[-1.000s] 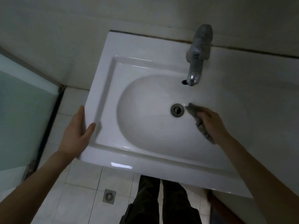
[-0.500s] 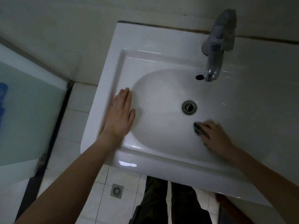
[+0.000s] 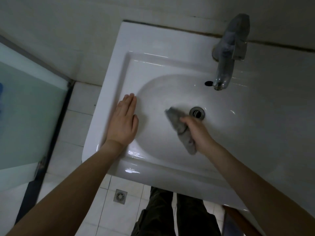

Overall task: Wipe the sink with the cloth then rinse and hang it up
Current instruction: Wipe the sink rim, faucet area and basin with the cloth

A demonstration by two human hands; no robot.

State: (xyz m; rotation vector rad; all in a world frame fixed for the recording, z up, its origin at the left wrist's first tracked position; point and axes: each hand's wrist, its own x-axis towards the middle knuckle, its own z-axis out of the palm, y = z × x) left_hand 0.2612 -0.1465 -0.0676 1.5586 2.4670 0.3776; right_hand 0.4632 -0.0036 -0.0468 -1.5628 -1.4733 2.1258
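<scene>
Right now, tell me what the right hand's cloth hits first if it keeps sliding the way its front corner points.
Nothing close: the cloth in the right hand points up-left across bare basin, probably meeting the sink wall.

**Room in the basin**

The far and right sides of the sink (image 3: 129,70) bowl lie bare. The tap (image 3: 226,53) overhangs the back rim, its spout above the overflow hole (image 3: 208,83). The left hand (image 3: 123,123) lies flat on the left edge. The right hand (image 3: 198,132), gripping the cloth (image 3: 179,123), fills the middle beside the drain (image 3: 197,112), perhaps touching it; blurred.
</scene>
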